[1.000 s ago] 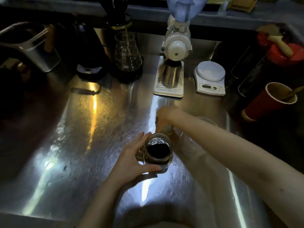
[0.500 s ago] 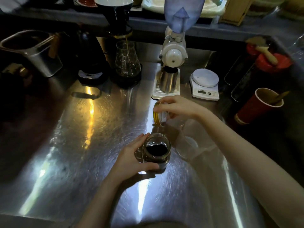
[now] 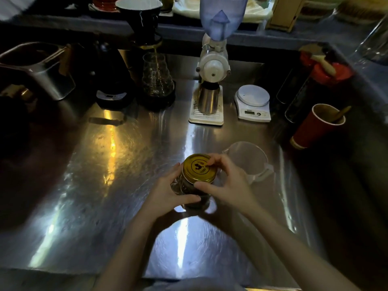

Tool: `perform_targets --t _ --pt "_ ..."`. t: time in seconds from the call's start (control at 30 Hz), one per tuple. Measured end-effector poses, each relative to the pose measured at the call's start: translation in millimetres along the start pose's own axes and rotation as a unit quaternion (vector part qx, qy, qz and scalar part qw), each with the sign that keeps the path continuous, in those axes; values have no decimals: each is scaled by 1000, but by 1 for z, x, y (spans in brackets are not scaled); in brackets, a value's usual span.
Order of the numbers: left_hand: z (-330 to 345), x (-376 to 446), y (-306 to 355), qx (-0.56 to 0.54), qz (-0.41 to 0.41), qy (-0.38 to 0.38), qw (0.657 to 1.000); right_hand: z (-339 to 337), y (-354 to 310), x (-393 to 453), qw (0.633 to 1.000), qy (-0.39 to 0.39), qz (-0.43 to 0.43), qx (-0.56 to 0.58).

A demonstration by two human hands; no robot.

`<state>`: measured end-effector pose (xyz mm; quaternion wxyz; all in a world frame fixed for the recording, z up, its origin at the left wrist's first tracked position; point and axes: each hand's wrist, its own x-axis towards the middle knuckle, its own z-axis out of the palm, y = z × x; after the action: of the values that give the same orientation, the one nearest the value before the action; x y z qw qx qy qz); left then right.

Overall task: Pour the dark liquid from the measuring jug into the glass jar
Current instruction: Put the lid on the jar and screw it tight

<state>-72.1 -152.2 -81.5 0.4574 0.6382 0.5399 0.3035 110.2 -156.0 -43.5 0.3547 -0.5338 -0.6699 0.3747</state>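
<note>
My left hand [image 3: 168,193] is wrapped around the side of the jar [image 3: 189,192], thumb across its near side, holding it steady on the tabletop [image 3: 94,164]. My right hand [image 3: 227,185] grips the gold lid [image 3: 198,168], which sits on the jar mouth: fingers [image 3: 212,159] over the far edge and top, thumb on the near rim. Lid looks level; can't tell whether it's screwed tight. Jar glass reads dark below the lid, so the liquid is inside.

Jug [image 3: 246,159] stands upright just right of the jar and a bit farther, behind my right hand, handle pointing right. It's clear and looks empty, though the light is dim. Not touching the jar as far as I can see.

Far side of the tabletop, left to right: steel bin [image 3: 42,74], dark kettle base [image 3: 113,97], glass server [image 3: 157,78] under a black dripper [image 3: 140,15] with a thin stream running down into it, white grinder [image 3: 212,66] with a steel cup [image 3: 209,99] under it, white scale [image 3: 253,101]. Red paper cup [image 3: 315,127] with a stick in it stands at the right edge, well apart from the jug. Red-lidded containers [image 3: 327,68] sit beyond it.

Both forearms come in from the near edge.
</note>
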Motion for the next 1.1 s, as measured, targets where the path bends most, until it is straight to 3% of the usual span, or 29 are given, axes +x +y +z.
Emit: perform_targets --t 0.13,0.3,0.5,0.63,0.7,0.8,0.87,0.9,1.03,1.1 --pt "0 0 0 0 1 2 1000 3 -2 -2 997 8 -35 -67" --pt "0 0 -1 -14 11 -3 1000 13 -4 -6 995 21 -12 -100" --pt "0 0 1 -26 23 -1 999 33 -9 -21 962 133 -23 -236" --pt "2 1 -5 -21 5 -6 1000 21 -8 -32 954 196 -47 -222" --pt "1 1 -4 -18 -4 -4 1000 15 -10 -29 964 171 -62 -196" --pt "1 0 -2 -28 6 -6 1000 12 -11 -20 982 14 -62 -177" --pt "2 -1 0 -29 8 -6 1000 14 -11 -19 981 -44 -50 -182" --pt "2 -1 1 -30 8 -5 1000 14 -11 -21 980 -32 -51 -192" --pt "1 -2 1 -32 -4 -1 999 5 -11 -24 952 152 -126 -234" --pt "1 -2 2 -29 -5 -2 1000 -1 -13 -20 957 149 -133 -209"
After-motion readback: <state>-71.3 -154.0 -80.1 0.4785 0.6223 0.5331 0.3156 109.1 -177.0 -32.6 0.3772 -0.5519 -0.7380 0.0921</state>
